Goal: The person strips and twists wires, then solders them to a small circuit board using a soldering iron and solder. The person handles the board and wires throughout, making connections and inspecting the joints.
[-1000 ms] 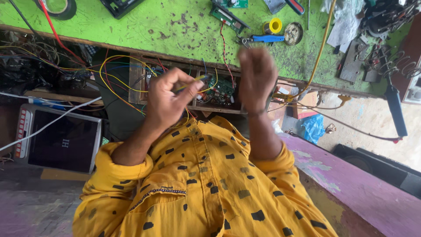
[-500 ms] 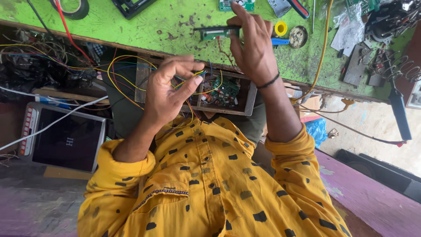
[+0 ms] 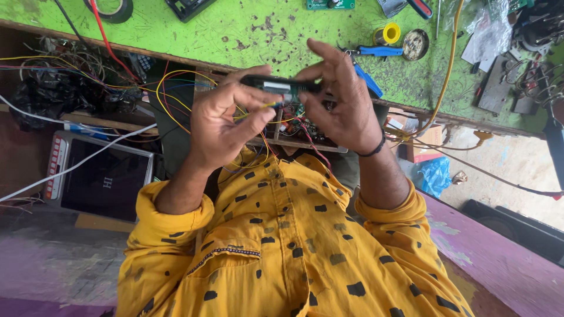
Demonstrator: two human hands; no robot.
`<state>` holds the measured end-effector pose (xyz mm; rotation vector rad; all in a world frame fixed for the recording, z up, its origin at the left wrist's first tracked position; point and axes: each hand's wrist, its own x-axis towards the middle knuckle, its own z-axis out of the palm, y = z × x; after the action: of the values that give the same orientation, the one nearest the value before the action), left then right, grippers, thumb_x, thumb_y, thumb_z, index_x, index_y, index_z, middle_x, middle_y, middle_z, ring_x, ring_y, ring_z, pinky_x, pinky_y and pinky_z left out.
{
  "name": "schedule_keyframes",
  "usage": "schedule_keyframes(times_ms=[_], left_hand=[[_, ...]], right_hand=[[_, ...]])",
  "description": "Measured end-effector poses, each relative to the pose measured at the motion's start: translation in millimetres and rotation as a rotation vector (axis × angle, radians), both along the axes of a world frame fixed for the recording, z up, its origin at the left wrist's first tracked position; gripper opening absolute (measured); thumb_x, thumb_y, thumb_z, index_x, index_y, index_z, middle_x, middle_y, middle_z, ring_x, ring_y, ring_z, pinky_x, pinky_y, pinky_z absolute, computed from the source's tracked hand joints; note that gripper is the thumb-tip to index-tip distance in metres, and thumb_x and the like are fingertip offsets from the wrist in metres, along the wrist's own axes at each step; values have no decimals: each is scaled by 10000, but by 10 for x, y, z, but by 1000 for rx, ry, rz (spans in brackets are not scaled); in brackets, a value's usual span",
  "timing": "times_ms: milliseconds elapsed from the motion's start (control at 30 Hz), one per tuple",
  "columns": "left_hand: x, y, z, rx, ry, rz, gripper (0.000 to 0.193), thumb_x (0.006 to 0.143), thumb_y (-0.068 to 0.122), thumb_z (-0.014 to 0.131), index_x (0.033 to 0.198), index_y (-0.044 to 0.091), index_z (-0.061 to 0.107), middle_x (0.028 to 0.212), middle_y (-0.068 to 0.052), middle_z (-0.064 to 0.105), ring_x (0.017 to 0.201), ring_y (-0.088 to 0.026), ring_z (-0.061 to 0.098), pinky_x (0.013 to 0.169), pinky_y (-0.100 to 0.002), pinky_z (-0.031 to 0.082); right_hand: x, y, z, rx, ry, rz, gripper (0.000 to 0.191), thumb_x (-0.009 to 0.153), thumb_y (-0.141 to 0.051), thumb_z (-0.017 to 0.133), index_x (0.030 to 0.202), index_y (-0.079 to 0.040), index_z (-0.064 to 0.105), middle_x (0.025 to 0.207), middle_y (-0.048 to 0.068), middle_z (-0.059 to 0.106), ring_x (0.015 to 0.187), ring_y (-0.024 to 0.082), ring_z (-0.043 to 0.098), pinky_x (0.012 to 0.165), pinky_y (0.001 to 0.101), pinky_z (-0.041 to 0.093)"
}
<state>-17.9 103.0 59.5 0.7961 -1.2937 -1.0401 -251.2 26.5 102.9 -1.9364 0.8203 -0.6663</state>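
Note:
My left hand and my right hand meet in front of my chest over a yellow spotted shirt. Between them they hold a slim black part with a small green circuit board, kept level. The left thumb and fingers also pinch a thin yellow wire. A black band sits on my right wrist. Just beyond the hands lies an open tray of circuit boards and coloured wires, partly hidden by the fingers.
A green workbench runs across the top, carrying a yellow solder spool, a round tin, blue-handled pliers and a tape roll. A wire tangle and a dark-panelled appliance sit left. A blue bag lies right.
My right hand reached to the bench, took the black part and brought it back to the left hand. Both hands now hold it together.

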Motion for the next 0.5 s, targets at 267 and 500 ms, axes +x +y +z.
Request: schedule_keyframes(times_ms=[267, 500], left_hand=[[-57, -139, -220, 193, 378, 77, 76, 1026, 33, 701, 978, 35, 643, 1137, -147, 733, 1068, -210, 752, 1011, -391, 628], [61, -155, -344, 352, 438, 146, 109, 1047, 68, 714, 969, 64, 638, 1087, -108, 752, 1129, -205, 732, 1053, -388, 596]], right_hand=[[-79, -121, -487, -131, -255, -117, 509, 1075, -24, 746, 1495, -42, 459, 1372, 129, 641, 1266, 228, 660, 1015, 356, 617], [-698, -292, -436, -647, 594, -278, 541, 1048, -318, 763, 1459, -25, 568, 1436, 137, 602, 1346, 358, 485, 1132, 536, 402]])
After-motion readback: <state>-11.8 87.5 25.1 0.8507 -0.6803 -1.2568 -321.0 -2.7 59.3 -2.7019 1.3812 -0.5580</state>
